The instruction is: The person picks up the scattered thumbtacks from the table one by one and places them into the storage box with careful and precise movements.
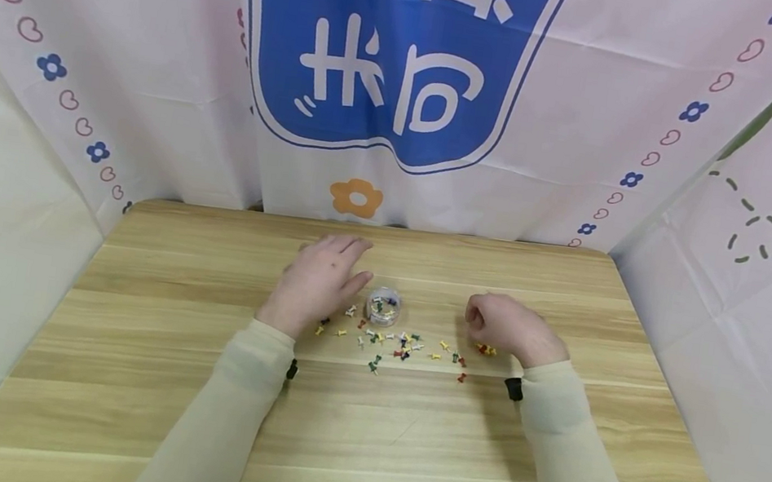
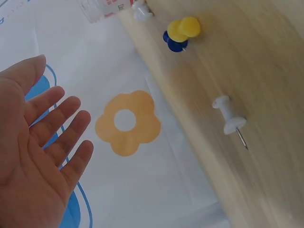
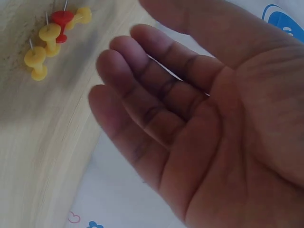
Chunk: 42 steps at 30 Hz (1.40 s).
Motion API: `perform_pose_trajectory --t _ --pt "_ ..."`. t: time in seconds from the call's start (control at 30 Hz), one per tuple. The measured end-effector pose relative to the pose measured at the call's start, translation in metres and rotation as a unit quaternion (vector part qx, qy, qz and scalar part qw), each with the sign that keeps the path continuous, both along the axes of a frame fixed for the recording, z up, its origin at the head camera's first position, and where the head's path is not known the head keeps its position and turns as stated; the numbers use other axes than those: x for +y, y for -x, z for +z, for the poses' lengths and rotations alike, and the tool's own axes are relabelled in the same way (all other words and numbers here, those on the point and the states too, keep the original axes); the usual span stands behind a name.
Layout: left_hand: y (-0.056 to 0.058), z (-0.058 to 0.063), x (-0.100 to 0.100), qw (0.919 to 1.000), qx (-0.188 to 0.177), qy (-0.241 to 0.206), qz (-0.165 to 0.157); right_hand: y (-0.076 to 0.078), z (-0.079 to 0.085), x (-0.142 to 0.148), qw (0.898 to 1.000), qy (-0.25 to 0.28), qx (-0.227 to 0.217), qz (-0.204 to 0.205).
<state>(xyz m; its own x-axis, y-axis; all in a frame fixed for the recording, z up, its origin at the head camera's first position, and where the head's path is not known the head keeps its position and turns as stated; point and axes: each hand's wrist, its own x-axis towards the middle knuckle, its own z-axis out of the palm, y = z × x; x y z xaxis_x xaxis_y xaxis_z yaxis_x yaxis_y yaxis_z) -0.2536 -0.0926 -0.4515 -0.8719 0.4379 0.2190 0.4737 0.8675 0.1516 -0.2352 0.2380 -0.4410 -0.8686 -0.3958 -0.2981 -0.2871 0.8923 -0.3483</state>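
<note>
My two pale sleeves, the left (image 1: 213, 414) and the right (image 1: 584, 466), ran off the bottom edge, each with a black piece at the wrist, mostly hidden beneath it. Ahead of them on the wooden tabletop (image 1: 330, 431) lay the scattered push pins (image 1: 404, 351), red, yellow, white, green and dark, too small in the head view for me to count. My right hand (image 1: 511, 326) hung over a little group of yellow pins (image 3: 35, 57) and a red pin (image 3: 62, 23), partly covering them from above; its fingers were loosely bent, close together, the palm bare, the thumb's tip cut off in the right wrist view. My left hand (image 1: 317, 279) was spread, thumb apart, fingers gripping nothing, just beside the clear tub (image 1: 382, 320), which held a few mixed pins; in the left wrist view only a slice of it showed. There a white pin (image 2: 229, 116) lay plain, while a yellow pin (image 2: 183, 29) partly hid a blue pin (image 2: 175, 44). Beyond hung the white cloth (image 1: 554, 207) with its orange flower (image 1: 340, 195) and blue crest (image 1: 500, 84), the lettering cropped at the top.
</note>
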Motion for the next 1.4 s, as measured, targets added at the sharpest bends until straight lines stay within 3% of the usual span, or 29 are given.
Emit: perform_pose_trajectory --t 0.23,1.0,1.2,1.4 --pt "0.001 -0.002 -0.004 0.9999 -0.013 -0.001 0.004 -0.001 -0.003 0.004 0.999 -0.010 -0.043 -0.024" --pt "0.000 0.000 -0.011 0.9997 -0.020 -0.010 0.008 0.004 -0.012 0.003 0.998 -0.001 -0.053 -0.036" --pt "0.001 0.001 -0.014 0.9996 -0.022 -0.016 0.012 0.003 -0.011 -0.003 0.999 0.016 -0.022 -0.020" --pt "0.002 0.003 -0.018 0.9992 -0.027 -0.020 0.023 0.002 -0.008 -0.013 0.999 0.018 0.042 0.011"
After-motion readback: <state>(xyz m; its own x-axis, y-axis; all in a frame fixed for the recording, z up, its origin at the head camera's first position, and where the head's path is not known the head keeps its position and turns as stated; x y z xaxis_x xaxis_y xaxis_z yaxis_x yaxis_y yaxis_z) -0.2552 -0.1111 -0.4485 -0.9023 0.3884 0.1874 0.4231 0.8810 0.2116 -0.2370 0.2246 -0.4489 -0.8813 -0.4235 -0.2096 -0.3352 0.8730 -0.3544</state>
